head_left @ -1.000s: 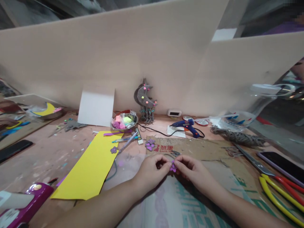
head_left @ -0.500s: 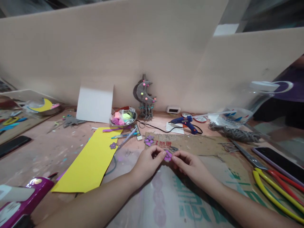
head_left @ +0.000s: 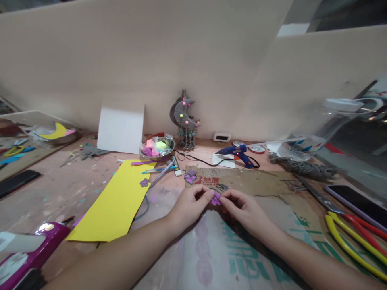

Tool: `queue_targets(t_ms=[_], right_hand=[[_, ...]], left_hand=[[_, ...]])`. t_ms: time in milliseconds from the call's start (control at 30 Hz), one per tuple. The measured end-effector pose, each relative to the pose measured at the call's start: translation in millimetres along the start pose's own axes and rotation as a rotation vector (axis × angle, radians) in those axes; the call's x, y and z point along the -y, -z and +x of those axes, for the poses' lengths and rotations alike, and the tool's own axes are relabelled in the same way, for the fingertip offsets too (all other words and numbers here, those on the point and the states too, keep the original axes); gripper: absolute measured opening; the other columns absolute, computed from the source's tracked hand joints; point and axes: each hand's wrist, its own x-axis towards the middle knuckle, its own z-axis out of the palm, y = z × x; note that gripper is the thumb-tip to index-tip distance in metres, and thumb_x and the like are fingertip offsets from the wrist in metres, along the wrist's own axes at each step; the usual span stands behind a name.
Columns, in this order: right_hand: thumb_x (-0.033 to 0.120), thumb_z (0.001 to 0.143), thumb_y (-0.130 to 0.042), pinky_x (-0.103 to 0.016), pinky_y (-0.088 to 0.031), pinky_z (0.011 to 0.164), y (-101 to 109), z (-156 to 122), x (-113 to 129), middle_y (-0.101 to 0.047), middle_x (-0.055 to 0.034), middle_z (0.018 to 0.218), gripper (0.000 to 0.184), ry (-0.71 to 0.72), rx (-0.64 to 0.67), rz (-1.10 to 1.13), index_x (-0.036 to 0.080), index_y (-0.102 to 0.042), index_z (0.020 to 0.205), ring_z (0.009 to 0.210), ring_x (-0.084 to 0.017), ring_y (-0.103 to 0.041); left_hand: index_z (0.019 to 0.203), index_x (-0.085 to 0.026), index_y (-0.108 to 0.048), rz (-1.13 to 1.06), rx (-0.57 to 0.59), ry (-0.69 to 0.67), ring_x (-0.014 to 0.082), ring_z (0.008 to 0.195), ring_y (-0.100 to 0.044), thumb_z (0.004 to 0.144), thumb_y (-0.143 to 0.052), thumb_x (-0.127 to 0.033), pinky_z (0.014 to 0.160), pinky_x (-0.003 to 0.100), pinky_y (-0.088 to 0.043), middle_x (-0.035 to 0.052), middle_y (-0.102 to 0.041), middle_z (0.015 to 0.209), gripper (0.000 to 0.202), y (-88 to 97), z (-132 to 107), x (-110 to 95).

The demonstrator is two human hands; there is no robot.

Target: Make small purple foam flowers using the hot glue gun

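In the head view, the left hand [head_left: 190, 205] and the right hand [head_left: 243, 207] meet over the middle of the tabletop [head_left: 87, 181]. Between them is a little purple flower [head_left: 215, 198]. The left hand's grip is pinched small, thumb and finger on one side of the flower. The right hand's grip is pinched small too, on the other side, so both have hold of it. Under the arms lies a cloudy sheet [head_left: 190, 262] with green and purple marks. Just behind the fingers are some small metal snips [head_left: 223, 187], by a brown strip of cardboard [head_left: 254, 182] with red letters. More purple flowers [head_left: 190, 177] sit at the left end of that strip. One grey-purple flower [head_left: 144, 183] rests at the edge of a long yellow paper [head_left: 111, 209], near some pens [head_left: 163, 174]. Farther back, a shiny bowl [head_left: 159, 157] has bright soft lumps [head_left: 148, 152] in it. A white card [head_left: 120, 127] leans on the wall to its left, and a grey moon [head_left: 183, 114] with colored dots stands to its right. A blue glue gun [head_left: 236, 150] is behind the cardboard. Over on the right are a bundle of grey string [head_left: 302, 166], a clear bottle [head_left: 325, 125], a phone [head_left: 359, 205] and big scissors [head_left: 331, 227] with yellow and red handles.
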Motion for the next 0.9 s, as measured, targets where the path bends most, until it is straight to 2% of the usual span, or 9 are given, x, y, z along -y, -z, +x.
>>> queue_targets(t_ms=[167,400,533,733,900], right_hand=[[0.039,0.082,-0.052,-0.021,-0.036,0.047,-1.0,1.4,-5.2,-0.054,0.0011,0.06,0.024,0.045,-0.034,-0.025,0.018,-0.059,0.071,0.052,-0.01,-0.045],[0.044,0.084,-0.047,-0.021,-0.034,0.046,1.9,0.0,0.0,-0.051,0.002,0.057,0.033,0.023,-0.004,-0.027,0.018,-0.055,0.066,0.05,-0.009,-0.043],[0.043,0.082,-0.05,-0.02,-0.034,0.045,1.4,-0.1,2.2,-0.051,0.0024,0.057,0.029,0.013,-0.015,-0.043,0.018,-0.058,0.07,0.05,-0.009,-0.043],[0.043,0.082,-0.05,-0.021,-0.034,0.045,0.7,-0.3,1.0,-0.051,0.0031,0.053,0.029,0.028,-0.055,-0.063,0.018,-0.056,0.069,0.046,-0.009,-0.042],[0.046,0.084,-0.047,-0.021,-0.033,0.044,2.6,-1.0,0.4,-0.05,0.0034,0.053,0.032,0.031,-0.067,-0.057,0.019,-0.054,0.068,0.046,-0.008,-0.041]], left_hand=[[0.078,-0.013,-0.062,0.0,0.009,0.036,0.0121,0.064,-0.053,0.08,-0.051,-0.033,0.059,0.021,-0.04,0.0015,-0.061,0.069,0.023,-0.4,0.3,-2.8],[0.079,-0.014,-0.062,0.023,0.007,0.024,0.0113,0.062,-0.052,0.08,-0.05,-0.033,0.057,0.021,-0.04,0.0006,-0.06,0.068,0.022,-0.4,-0.7,-2.2],[0.077,-0.014,-0.062,0.032,0.036,-0.001,0.0124,0.066,-0.055,0.08,-0.051,-0.033,0.06,0.021,-0.041,0.0015,-0.062,0.071,0.022,-1.4,-1.5,-1.4],[0.073,-0.014,-0.062,-0.027,0.066,-0.034,0.0128,0.066,-0.055,0.085,-0.042,-0.038,0.061,0.022,-0.042,0.0018,-0.061,0.068,0.033,-2.0,-0.9,1.2],[0.077,-0.014,-0.063,0.03,0.02,0.001,0.0129,0.067,-0.056,0.08,-0.051,-0.034,0.061,0.021,-0.042,0.0018,-0.064,0.072,0.023,-4.1,-0.8,2.9]])
